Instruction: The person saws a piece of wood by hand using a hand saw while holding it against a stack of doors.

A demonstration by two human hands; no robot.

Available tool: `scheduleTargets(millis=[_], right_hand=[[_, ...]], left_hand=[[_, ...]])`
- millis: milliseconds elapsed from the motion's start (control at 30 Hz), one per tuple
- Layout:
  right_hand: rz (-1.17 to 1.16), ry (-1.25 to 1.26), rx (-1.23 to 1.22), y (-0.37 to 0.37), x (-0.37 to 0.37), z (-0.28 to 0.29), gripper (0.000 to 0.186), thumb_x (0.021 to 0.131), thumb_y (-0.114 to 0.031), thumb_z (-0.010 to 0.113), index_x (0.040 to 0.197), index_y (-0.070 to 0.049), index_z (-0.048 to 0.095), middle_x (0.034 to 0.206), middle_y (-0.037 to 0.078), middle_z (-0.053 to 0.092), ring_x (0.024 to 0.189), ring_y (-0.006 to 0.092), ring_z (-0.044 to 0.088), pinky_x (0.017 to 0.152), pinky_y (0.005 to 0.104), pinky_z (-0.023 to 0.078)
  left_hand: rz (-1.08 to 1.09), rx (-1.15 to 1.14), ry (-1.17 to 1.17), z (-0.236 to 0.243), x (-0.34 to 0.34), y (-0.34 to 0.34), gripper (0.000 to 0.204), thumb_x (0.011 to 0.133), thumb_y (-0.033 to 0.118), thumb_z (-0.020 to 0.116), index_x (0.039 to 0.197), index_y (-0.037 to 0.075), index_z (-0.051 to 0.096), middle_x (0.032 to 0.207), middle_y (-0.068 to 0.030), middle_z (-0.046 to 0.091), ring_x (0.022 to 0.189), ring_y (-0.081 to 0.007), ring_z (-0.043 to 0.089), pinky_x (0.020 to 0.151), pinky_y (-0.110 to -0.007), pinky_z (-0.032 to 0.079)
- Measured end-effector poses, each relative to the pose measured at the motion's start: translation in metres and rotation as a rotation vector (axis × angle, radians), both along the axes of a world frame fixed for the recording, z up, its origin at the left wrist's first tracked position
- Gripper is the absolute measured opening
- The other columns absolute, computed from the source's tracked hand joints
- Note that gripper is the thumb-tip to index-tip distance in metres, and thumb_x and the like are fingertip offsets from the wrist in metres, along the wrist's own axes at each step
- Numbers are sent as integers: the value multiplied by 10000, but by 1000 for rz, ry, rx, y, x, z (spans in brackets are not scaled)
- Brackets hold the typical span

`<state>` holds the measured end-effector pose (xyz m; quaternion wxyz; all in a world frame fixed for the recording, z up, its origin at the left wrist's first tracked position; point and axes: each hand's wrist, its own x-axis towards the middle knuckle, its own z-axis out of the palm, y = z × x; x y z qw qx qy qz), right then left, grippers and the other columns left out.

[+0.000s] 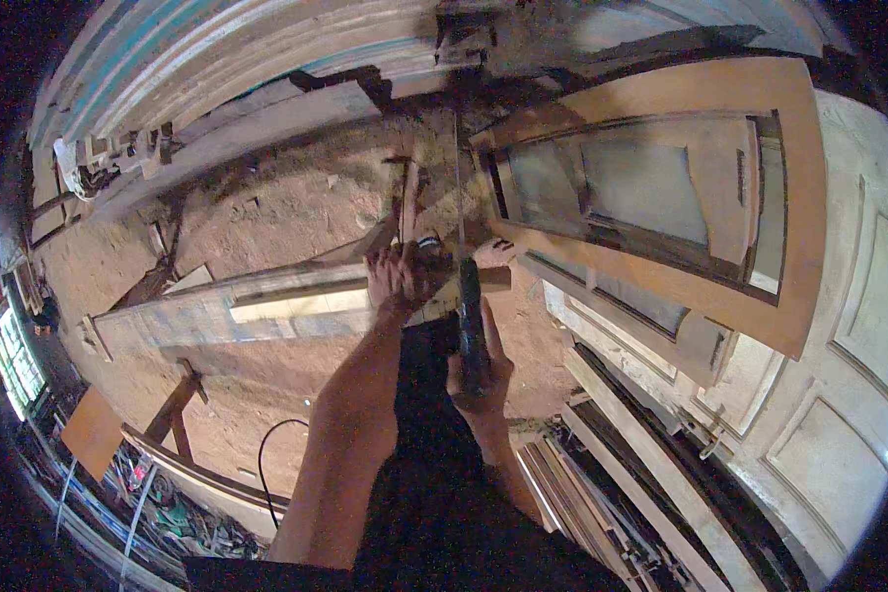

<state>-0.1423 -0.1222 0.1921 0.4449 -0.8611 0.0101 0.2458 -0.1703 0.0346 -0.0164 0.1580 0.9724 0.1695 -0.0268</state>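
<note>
L hand (397,278): fingers clamped over wood strip (306,304) | R hand (481,375): fingers wrapped rnd saw hdl (471,321), blade (458,187) fwd | strip atop plank (158,324)

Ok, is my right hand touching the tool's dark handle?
Touching: the head view shows the right hand wrapped around the dark handle.

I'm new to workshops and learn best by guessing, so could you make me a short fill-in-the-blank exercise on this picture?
The left hand rests on a pale strip made of ____.
The right hand grips a tool by its dark ____.
The white panelled door is on the picture's ____ side.
Missing words: wood; handle; right.
</note>
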Motion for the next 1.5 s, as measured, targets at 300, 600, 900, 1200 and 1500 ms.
scheduleTargets(millis=[300, 600, 900, 1200, 1500], right_hand=[[-150, 319, 140, -35, -46, 48, 726, 908, -170, 700, 1519, 11, 351, 1371, 147, 591, 1077, 174, 659, 806, 246, 538], [60, 144, -110, -72, -94, 36, 658, 906, -101, 617, 1503, 30, 372, 1179, 187, 690, 912, 181, 713, 755, 279, 547], [-110, 152, 114, -5, -14, 32, 662, 890, -38, 614, 1508, 9, 381, 1178, 148, 691, 912, 137, 675, 776, 285, 529], [-148, 349, 140, -50, -60, 75, 684, 874, -39, 630, 1516, -33, 394, 992, 70, 663, 688, 58, 506, 615, 208, 433], [-130, 138, 149, -34, -31, 55, 726, 850, -20, 661, 1522, -32, 386, 994, 78, 655, 715, 106, 548, 669, 238, 459]], left_hand=[[36, -143, 130, 4, 3, 4, 647, 760, 406, 670, 1327, 116, 558, 1241, -129, 607, 1301, -318, 479, 1148, -585, 212], [-36, -53, 269, -35, -23, 1, 769, 774, 429, 671, 1448, 140, 439, 1409, -177, 491, 1367, -337, 417, 1153, -590, 222], [-23, -34, 78, -30, -4, 3, 755, 797, 444, 679, 1450, 145, 445, 1479, -149, 452, 1409, -308, 368, 1214, -561, 141], [-96, 37, -171, -29, -9, 9, 580, 717, 288, 710, 1268, 134, 613, 1234, -116, 618, 1255, -302, 518, 1071, -514, 318], [7, -153, 110, 21, 21, 12, 570, 780, 312, 657, 1326, 158, 613, 1195, -118, 658, 1218, -305, 556, 1039, -494, 329]])
